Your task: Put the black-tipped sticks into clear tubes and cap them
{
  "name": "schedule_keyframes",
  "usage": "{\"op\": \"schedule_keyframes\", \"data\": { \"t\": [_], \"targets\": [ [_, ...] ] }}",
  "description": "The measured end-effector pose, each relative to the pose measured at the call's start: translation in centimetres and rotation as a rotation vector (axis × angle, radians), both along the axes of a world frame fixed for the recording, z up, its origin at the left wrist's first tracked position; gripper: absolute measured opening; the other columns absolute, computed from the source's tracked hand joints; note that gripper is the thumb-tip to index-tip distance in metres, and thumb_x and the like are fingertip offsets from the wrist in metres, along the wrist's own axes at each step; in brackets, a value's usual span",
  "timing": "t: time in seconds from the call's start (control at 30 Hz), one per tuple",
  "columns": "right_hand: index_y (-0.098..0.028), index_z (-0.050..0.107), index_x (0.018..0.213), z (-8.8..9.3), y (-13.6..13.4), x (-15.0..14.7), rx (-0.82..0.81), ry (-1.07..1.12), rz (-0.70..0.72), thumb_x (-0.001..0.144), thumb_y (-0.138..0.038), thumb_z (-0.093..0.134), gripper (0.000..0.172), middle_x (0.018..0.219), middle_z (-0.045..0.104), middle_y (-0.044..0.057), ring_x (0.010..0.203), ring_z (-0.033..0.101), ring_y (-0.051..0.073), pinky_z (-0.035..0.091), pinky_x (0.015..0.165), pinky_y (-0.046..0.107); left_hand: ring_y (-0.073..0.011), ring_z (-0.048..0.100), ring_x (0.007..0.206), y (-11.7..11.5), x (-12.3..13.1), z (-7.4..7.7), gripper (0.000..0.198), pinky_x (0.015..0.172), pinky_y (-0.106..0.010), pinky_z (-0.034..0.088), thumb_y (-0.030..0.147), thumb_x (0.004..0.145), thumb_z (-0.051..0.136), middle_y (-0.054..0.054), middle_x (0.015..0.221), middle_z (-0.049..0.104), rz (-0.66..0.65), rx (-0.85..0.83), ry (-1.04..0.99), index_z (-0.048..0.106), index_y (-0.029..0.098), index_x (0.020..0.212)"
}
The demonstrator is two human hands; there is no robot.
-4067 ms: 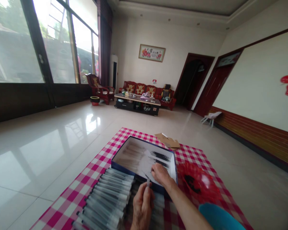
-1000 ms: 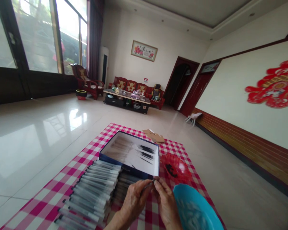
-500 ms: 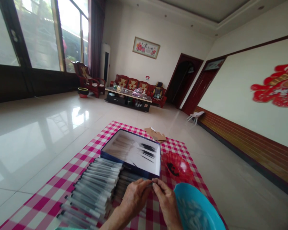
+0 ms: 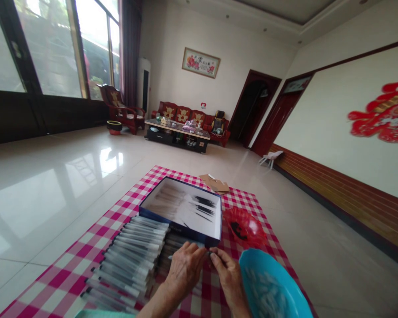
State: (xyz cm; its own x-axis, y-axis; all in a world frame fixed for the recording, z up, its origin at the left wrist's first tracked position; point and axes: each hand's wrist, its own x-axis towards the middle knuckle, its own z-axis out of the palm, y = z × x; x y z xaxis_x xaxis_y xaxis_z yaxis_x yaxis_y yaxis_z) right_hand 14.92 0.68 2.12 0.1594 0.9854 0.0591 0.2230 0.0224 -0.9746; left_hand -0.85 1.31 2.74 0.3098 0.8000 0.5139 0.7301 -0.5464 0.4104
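Both my hands are close together over the checked cloth, just in front of a shallow box (image 4: 182,234). My left hand (image 4: 185,265) is closed around a slim pen (image 4: 170,257), most of it hidden by the fingers; a pale tip pokes out on the left. With thumb and forefinger, my right hand (image 4: 228,274) pinches the pen's other end, where a small dark bit shows. To the left lies a pile of clear-barrelled pens (image 4: 129,254) with dark ends. Dark slim refills (image 4: 204,207) and pale thin sticks rest inside the box.
Right of the box stands a red scalloped bowl (image 4: 257,229) holding small black pieces. A blue bowl (image 4: 292,289) with clear small parts sits beside my right hand. Brown cardboard (image 4: 215,183) lies at the cloth's far edge. Farther back are a coffee table (image 4: 175,137) and sofa.
My left hand has turned and risen slightly, and the pen's pale tip now shows on its left. My right hand keeps its pinch, almost in place.
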Motion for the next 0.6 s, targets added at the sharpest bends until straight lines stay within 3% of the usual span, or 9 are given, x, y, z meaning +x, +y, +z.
{"op": "schedule_keyframes", "data": {
  "t": [0.3, 0.43, 0.6],
  "targets": [
    [-0.02, 0.063, 0.076, 0.2, -0.7, -1.1, 0.133, -0.152, 0.002, 0.083, -0.051, 0.052, 0.033, 0.067, 0.064, 0.001, 0.061, 0.058, 0.017, 0.045, 0.056, 0.024, -0.0187, 0.048, 0.069, -0.2, 0.2, 0.0, 0.018, 0.062, -0.03, 0.034, 0.015, 0.089, 0.046, -0.002, 0.072, 0.057, -0.032, 0.039, -0.01, 0.06, 0.022, 0.081],
    [-0.023, 0.054, 0.066, -0.3, -0.7, -1.8, 0.243, -0.2, -0.032, 0.087, -0.051, 0.043, 0.038, 0.061, 0.057, 0.0, 0.058, 0.053, 0.016, 0.043, 0.056, 0.025, -0.0188, 0.047, 0.068, -0.3, 0.4, 0.1, 0.019, 0.063, -0.031, 0.035, 0.013, 0.088, 0.045, -0.002, 0.07, 0.056, -0.076, 0.033, 0.039, 0.06, 0.022, 0.082],
    [-0.024, 0.053, 0.06, -1.6, -0.1, -1.9, 0.245, -0.209, -0.129, 0.086, -0.058, 0.041, 0.045, 0.057, 0.056, 0.002, 0.054, 0.051, 0.017, 0.043, 0.054, 0.028, -0.0185, 0.047, 0.067, -0.3, 0.5, -0.3, 0.02, 0.064, -0.031, 0.035, 0.014, 0.089, 0.044, -0.002, 0.07, 0.056, -0.084, 0.008, 0.056, 0.059, 0.021, 0.078]
  ]
}}
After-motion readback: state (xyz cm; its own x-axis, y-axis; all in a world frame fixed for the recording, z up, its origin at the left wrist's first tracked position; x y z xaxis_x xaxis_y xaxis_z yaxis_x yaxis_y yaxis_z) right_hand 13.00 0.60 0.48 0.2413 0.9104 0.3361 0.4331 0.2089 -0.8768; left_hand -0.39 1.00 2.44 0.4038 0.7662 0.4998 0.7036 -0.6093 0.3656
